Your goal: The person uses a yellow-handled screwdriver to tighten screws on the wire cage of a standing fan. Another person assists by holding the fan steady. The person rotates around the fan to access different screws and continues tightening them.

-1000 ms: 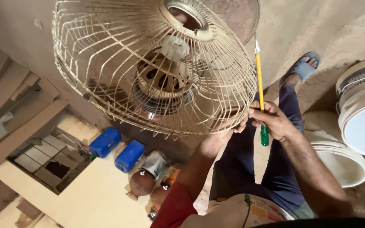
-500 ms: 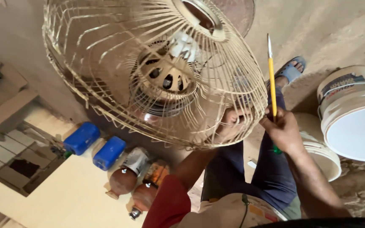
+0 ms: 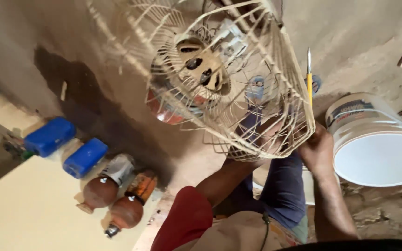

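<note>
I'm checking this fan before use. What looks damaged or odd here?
The fan has only its rear wire guard: no blades or front grille show, and the motor hub is bare. The left hand holds the guard's rim; the right hand holds a screwdriver.

Matt cream wire fan guard [image 3: 238, 93]

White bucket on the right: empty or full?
Empty: the white bucket lies tipped on its side, its bare white inside facing the camera.

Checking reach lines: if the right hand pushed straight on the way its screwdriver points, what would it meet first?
Probably nothing close: the right hand holds the screwdriver beside the fan cage, its tip aimed at bare floor. Depth is unclear.
</note>
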